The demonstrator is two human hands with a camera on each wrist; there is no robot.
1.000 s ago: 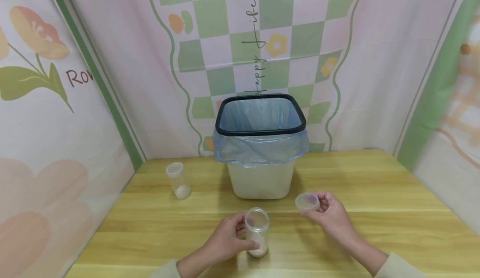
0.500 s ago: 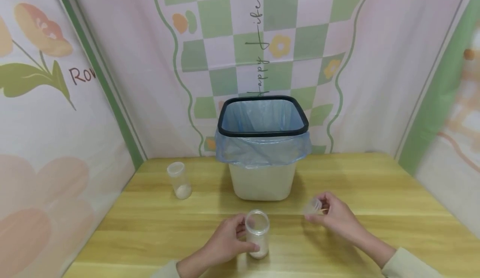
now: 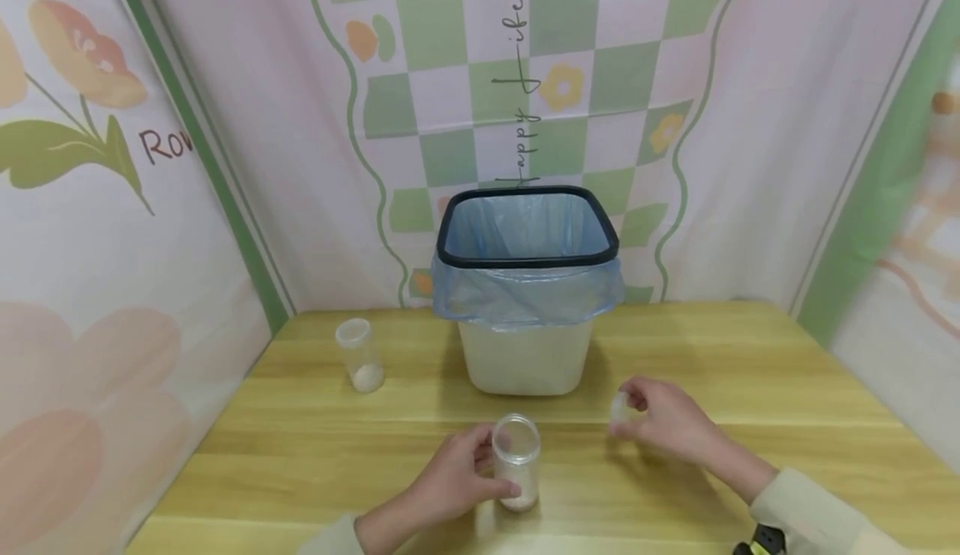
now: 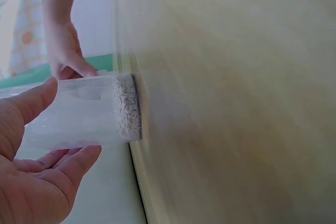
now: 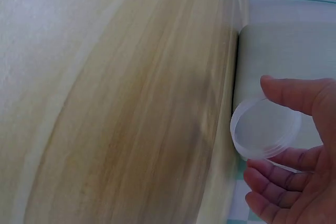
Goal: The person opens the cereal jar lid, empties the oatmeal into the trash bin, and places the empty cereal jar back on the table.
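Observation:
My left hand (image 3: 457, 476) holds a clear plastic jar (image 3: 516, 465) between thumb and fingers. The jar stands upright on the table with its top uncovered. A layer of pale, crumbly material (image 4: 127, 107) fills its bottom. To the right, my right hand (image 3: 667, 420) pinches a round translucent lid (image 5: 266, 128) by its edge, thumb on one side and fingers on the other. In the head view the lid is seen nearly edge-on, just above the table.
A second clear jar (image 3: 361, 357), with a little pale material at its bottom, stands at the back left of the wooden table (image 3: 300, 472). Behind my hands is a white bin (image 3: 525, 359) with a black rim and a blue liner. Printed curtains surround the table.
The right hand has turned the lid from lying nearly flat to standing on edge, shifting it slightly right. The left hand and its jar have stayed in place.

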